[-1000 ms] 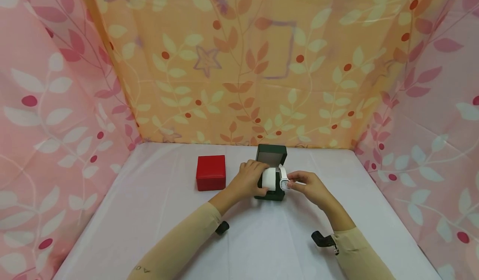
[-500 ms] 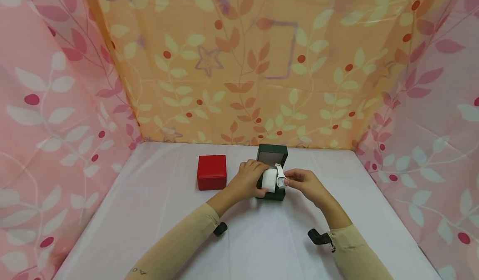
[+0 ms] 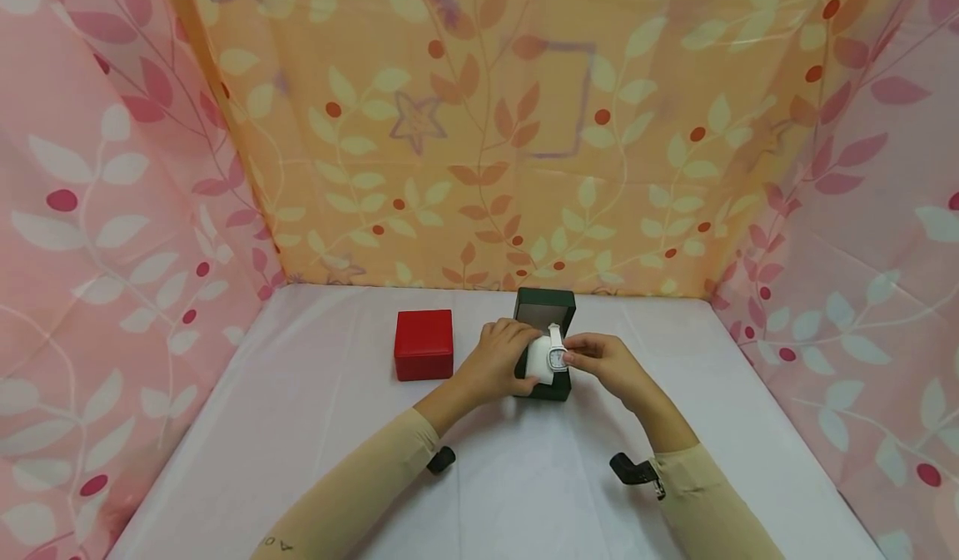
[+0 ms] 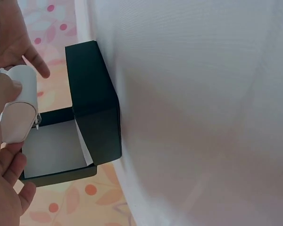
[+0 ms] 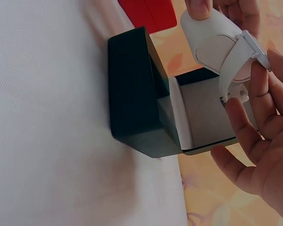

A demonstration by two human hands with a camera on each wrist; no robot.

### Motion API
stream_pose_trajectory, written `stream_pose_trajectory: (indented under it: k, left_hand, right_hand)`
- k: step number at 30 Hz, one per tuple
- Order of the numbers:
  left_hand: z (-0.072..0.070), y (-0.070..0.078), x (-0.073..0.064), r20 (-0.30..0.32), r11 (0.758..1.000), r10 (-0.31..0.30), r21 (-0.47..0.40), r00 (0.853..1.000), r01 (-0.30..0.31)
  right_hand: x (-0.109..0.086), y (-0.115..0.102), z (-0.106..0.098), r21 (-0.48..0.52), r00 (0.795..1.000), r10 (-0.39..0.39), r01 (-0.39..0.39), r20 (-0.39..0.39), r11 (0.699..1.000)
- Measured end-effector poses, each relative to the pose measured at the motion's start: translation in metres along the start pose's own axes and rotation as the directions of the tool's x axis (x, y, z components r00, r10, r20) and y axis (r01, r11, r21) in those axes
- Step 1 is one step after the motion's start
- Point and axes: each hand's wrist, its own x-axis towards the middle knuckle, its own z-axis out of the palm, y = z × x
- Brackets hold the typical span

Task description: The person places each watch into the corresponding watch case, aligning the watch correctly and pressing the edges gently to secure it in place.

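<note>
In the head view my left hand (image 3: pixel 494 362) grips a white watch cushion (image 3: pixel 536 362) above an open dark green watch box (image 3: pixel 545 299). My right hand (image 3: pixel 610 370) pinches a white wristwatch (image 3: pixel 556 359) by its case. Seen from the right wrist, the white strap (image 5: pixel 237 61) curves around the end of the cushion (image 5: pixel 212 35), its buckle end hanging loose near my fingertips. The left wrist view has my left thumb pressing the cushion's side (image 4: pixel 23 87). Behind them the box lid (image 4: pixel 56 150) stands raised, showing a pale lining.
A closed red box (image 3: pixel 424 345) sits left of the green one on the white-covered table (image 3: pixel 337 335). Patterned cloth walls (image 3: pixel 479 127) enclose the back and both sides. A small black camera (image 3: pixel 633 470) is strapped at each wrist.
My right hand has moved left with the wristwatch, from beside the cushion to overlapping its right end. My left hand keeps its hold on the cushion and has hardly moved.
</note>
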Motion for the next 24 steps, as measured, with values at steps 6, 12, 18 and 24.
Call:
stream_pose_trajectory:
  k: [6, 12, 18, 24]
  left_hand:
    - [0.001, -0.002, -0.002, -0.024, 0.999, -0.014, -0.031, 1.0, 0.013]
    - [0.003, -0.005, -0.005, -0.035, 0.993, -0.066, -0.099, 0.997, 0.063]
    - [0.006, -0.007, -0.006, -0.06, 0.975, -0.117, -0.199, 0.991, 0.103]
    - [0.006, -0.008, -0.006, -0.069, 0.958, -0.154, -0.253, 0.986, 0.132]
  right_hand:
    - [0.002, 0.002, 0.003, 0.048, 1.0, -0.027, 0.028, -0.008, 0.998]
    - [0.004, 0.008, 0.01, 0.081, 0.995, -0.074, 0.08, -0.073, 0.993]
    - [0.005, 0.008, 0.019, -0.028, 0.968, -0.136, 0.133, -0.209, 0.991]
    - [0.006, 0.004, 0.026, -0.182, 0.914, -0.213, 0.157, -0.346, 0.971]
